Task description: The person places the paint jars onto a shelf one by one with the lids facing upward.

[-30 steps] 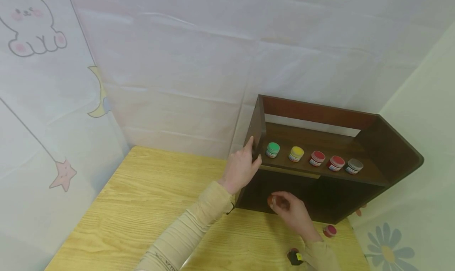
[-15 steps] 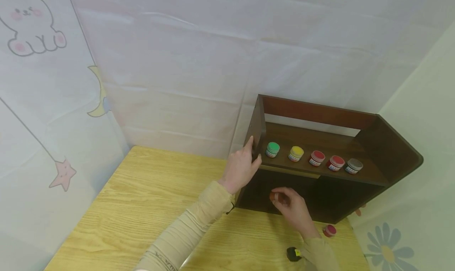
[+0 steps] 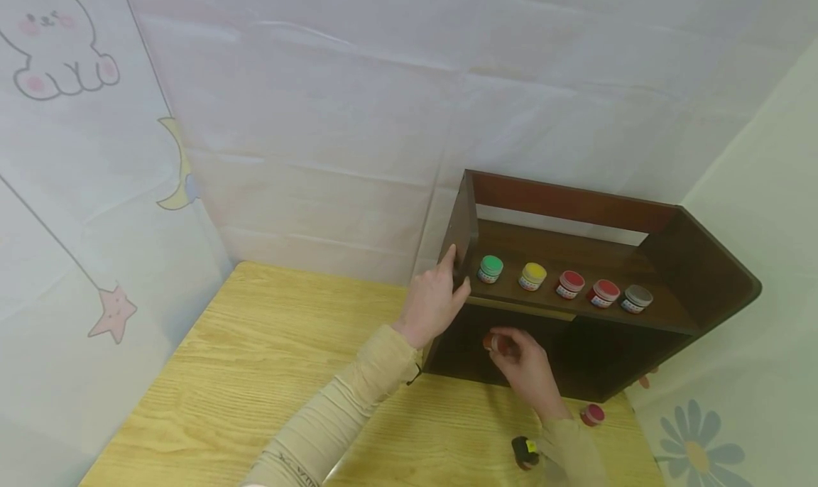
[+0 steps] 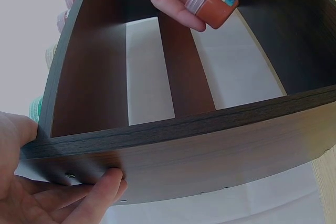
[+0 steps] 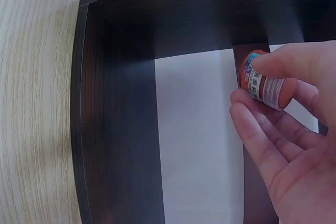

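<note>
A dark brown wooden shelf stands on the table. My left hand grips its left side panel, the thumb by the front edge and the fingers against the outer face. My right hand is at the lower compartment, pinching a small orange-brown paint jar between thumb and fingers. The jar is tilted sideways and held off the compartment's floor. On the upper shelf sit a green jar, a yellow jar, two red jars and a grey jar.
Another dark red jar stands on the wooden table by the shelf's front right. A black object with a yellow mark is at my right wrist. White printed sheets hang behind and at both sides.
My right hand has risen slightly in the head view with the orange-brown paint jar, which has tilted a little. My left hand and the jars on the upper shelf stay in place.
</note>
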Tool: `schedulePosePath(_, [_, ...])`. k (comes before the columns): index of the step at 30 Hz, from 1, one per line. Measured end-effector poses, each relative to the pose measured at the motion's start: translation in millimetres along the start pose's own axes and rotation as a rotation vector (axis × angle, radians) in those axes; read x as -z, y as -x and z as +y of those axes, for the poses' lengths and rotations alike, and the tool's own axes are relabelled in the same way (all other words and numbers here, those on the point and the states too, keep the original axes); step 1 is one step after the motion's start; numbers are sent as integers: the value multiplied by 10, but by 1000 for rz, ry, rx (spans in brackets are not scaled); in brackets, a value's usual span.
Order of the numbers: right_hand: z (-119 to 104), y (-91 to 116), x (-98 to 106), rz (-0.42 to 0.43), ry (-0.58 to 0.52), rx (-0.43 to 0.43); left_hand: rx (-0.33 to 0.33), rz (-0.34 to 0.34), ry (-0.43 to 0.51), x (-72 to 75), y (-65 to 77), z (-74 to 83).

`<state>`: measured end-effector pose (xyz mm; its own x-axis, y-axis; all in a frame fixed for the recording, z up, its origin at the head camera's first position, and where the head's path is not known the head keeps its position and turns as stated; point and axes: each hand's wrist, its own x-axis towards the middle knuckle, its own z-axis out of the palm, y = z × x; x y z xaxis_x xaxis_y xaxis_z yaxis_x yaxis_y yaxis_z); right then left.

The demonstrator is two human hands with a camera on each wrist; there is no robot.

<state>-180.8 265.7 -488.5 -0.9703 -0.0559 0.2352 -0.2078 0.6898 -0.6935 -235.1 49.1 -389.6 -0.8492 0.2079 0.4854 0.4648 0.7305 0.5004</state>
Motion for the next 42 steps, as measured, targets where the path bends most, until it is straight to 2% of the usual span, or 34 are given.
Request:
schedulePosePath(5, [-17, -19, -5, 14, -24, -14, -3, 2, 2, -3, -4, -4])
schedulePosePath(12, [-9, -87, -48, 56, -35, 26, -8, 11, -2, 4, 0, -1])
schedulePosePath(22, [77, -242, -182, 59, -90, -3, 0, 2, -10, -1, 3, 0])
schedulePosePath(29, [112, -294, -288, 79, -109, 8, -1, -1, -12, 1, 0, 3])
schedulePosePath(42, [128, -360, -506, 79, -165, -97, -5, 7, 0, -11, -2, -12])
